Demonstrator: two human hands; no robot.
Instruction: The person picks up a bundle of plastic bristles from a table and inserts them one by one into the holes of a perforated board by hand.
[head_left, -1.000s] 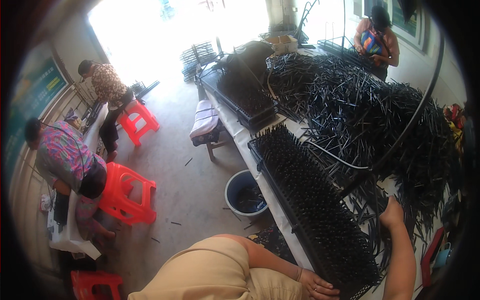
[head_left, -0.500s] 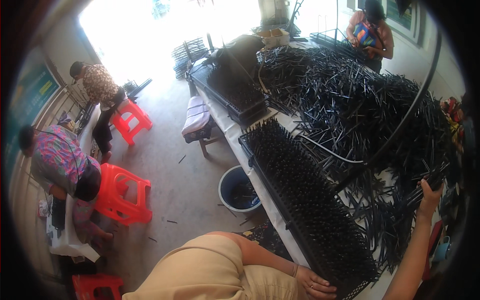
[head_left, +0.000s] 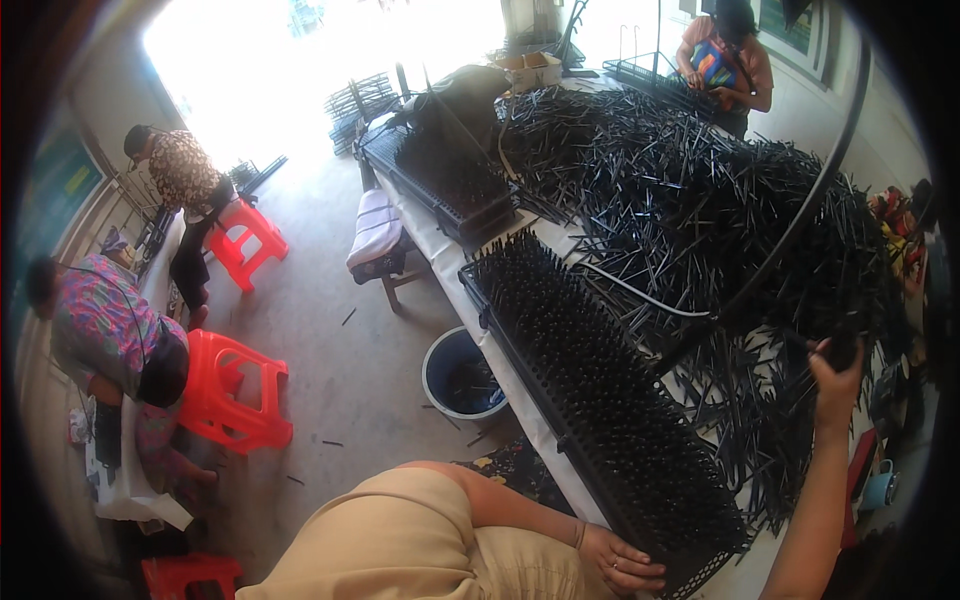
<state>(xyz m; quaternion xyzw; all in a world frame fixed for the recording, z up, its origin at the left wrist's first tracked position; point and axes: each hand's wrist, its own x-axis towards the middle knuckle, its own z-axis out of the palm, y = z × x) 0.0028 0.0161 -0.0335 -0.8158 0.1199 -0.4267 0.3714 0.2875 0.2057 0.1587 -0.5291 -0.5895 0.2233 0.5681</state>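
A long black perforated tray (head_left: pixel 560 440), packed with upright thin black sticks (head_left: pixel 600 370), stands along the table's near side. My left hand (head_left: pixel 622 562), wearing a ring, lies on its near-end corner with fingers stretched out. At the right, my right hand (head_left: pixel 838 385) reaches to the edge of a big heap of loose black sticks (head_left: pixel 690 210). Its thumb and fingers close round a dark bunch of sticks (head_left: pixel 846 338); the outline of the bunch blends into the heap.
A second filled tray (head_left: pixel 450 185) stands farther along the table. On the floor at the left are a blue bucket (head_left: pixel 465 372) and red stools (head_left: pixel 235 390). A dark curved bar (head_left: pixel 800 240) crosses over the heap. A light-blue mug (head_left: pixel 880 487) is at the right. Several people work nearby.
The whole view has shifted slightly left. My right hand stays by the heap, turned a little, with the bunch less distinct. My left hand remains on the tray's corner.
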